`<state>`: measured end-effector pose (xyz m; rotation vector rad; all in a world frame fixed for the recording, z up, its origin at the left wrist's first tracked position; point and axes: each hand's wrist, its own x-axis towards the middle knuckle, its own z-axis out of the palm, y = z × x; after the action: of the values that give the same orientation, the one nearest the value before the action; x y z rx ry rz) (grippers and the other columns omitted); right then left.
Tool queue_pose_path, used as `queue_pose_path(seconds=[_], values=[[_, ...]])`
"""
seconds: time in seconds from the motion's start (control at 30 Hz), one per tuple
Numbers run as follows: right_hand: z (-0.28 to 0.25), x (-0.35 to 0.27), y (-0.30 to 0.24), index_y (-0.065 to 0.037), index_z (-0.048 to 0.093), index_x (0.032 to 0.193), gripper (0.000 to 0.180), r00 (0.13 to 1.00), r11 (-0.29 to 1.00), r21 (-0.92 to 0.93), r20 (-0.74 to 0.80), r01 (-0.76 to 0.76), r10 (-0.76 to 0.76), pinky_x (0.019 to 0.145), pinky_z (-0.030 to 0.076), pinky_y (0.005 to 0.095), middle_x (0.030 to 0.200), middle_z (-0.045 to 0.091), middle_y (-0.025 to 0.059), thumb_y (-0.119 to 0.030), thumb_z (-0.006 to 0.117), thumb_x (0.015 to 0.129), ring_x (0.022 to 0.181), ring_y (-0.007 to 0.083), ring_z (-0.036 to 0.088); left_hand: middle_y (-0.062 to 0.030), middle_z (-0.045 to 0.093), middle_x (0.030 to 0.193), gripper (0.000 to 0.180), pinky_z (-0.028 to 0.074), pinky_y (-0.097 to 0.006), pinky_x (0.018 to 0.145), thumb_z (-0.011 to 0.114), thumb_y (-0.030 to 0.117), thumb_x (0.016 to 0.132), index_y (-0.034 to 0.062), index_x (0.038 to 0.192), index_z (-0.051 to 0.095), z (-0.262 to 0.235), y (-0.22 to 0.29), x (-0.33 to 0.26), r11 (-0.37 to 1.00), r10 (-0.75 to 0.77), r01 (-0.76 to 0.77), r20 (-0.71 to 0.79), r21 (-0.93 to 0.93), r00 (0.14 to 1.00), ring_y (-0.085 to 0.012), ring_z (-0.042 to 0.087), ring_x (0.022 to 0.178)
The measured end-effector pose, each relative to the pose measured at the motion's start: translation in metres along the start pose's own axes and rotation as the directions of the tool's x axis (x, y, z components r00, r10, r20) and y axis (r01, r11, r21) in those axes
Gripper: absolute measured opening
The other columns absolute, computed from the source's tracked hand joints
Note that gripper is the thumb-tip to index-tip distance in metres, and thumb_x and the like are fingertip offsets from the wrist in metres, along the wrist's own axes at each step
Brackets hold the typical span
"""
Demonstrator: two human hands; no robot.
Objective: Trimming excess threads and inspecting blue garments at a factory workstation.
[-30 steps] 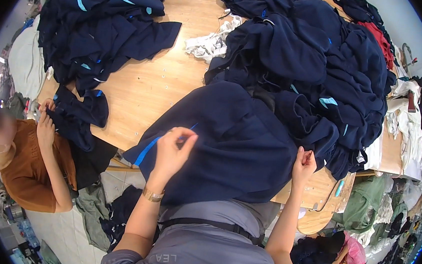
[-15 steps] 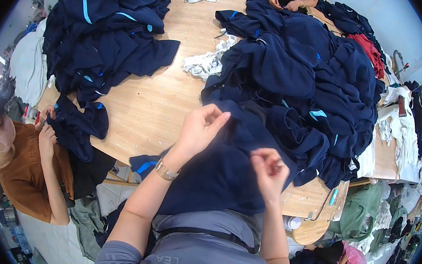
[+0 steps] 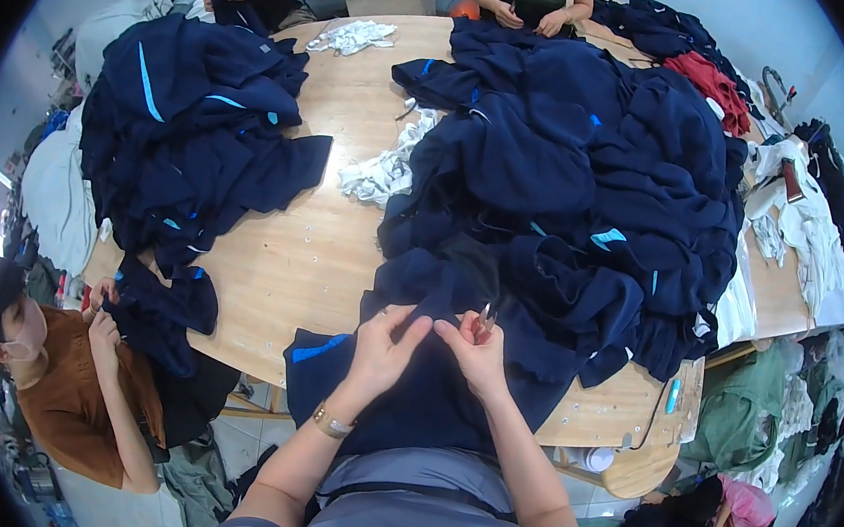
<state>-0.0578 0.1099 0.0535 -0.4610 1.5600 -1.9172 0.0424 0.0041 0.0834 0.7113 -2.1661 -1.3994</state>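
Note:
A navy garment (image 3: 420, 404) with a bright blue stripe lies over the table edge in front of my waist. My left hand (image 3: 382, 345) is closed on a fold of it in a pinch between thumb and fingers. Close beside it, thumb tips almost touching, my right hand (image 3: 474, 353) is also closed. Small metal thread snips (image 3: 488, 316) stick up from the right hand's curled fingers. Whether the right thumb and forefinger pinch the cloth too, I cannot tell.
A big heap of navy garments (image 3: 571, 166) is just beyond my hands, and another pile (image 3: 182, 132) lies far left. White scraps (image 3: 387, 165) sit between them on the wooden table (image 3: 261, 270). Co-workers handle garments at left and across the table. A turquoise-handled tool (image 3: 672, 396) lies at right.
My hands, apart before, have come together over the garment, the left now pinching its cloth. The view has shifted, showing more of the people across the table.

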Motion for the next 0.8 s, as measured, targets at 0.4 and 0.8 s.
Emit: queue_pose_path(seconds=[0.4, 0.8], values=[[-0.016, -0.018, -0.036, -0.003, 0.046, 0.078, 0.030, 0.955, 0.952, -0.122, -0.068, 0.279, -0.289, 0.078, 0.044, 0.0293, 0.086, 0.057, 0.0119, -0.030, 0.054, 0.089, 0.088, 0.0218, 0.059, 0.0090, 0.043, 0.061, 0.027, 0.027, -0.019, 0.051, 0.062, 0.014, 0.086, 0.0017, 0.063, 0.053, 0.004, 0.021, -0.001, 0.901, -0.185, 0.112, -0.137, -0.420, 0.973, -0.0002, 0.034, 0.060], [-0.012, -0.029, -0.051, -0.007, 0.045, 0.057, 0.044, 0.865, 0.386, -0.816, 0.249, 0.430, -0.436, 0.042, 0.036, 0.0314, 0.050, 0.046, 0.0059, -0.038, 0.071, 0.073, 0.042, 0.0230, 0.049, -0.0030, 0.052, 0.059, 0.018, 0.035, -0.024, 0.052, 0.067, 0.009, 0.081, -0.0040, 0.070, 0.059, 0.002, 0.034, -0.010, 0.981, -0.015, -0.036, -0.261, -0.190, 0.965, -0.0063, 0.043, 0.057]])
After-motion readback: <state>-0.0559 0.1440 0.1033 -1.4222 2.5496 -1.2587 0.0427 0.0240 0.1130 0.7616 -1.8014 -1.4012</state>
